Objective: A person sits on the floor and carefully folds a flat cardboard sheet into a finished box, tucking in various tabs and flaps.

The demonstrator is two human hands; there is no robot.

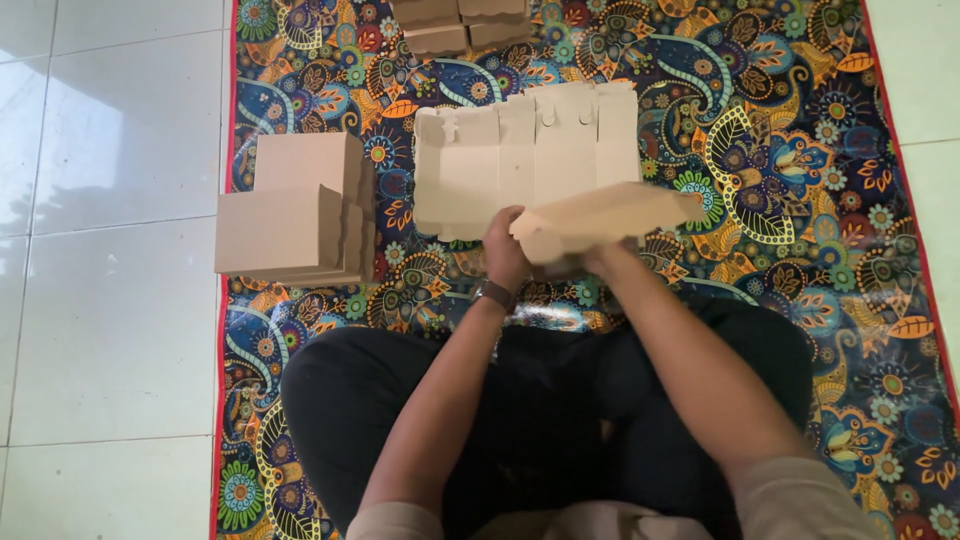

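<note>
I sit cross-legged on a patterned mat (800, 150). My left hand (504, 250) and my right hand (600, 262) both grip a partly folded brown cardboard box (600, 215), held just above the mat in front of my knees. The right hand is mostly hidden under the box. A wristwatch (493, 294) sits on my left wrist. Behind the box lies a stack of flat die-cut cardboard blanks (520, 155), spread out on the mat.
Folded cardboard boxes (290, 210) are piled at the mat's left edge. More cardboard boxes (460, 22) sit at the top edge of the view. White floor tiles (110, 200) border the mat on the left and right.
</note>
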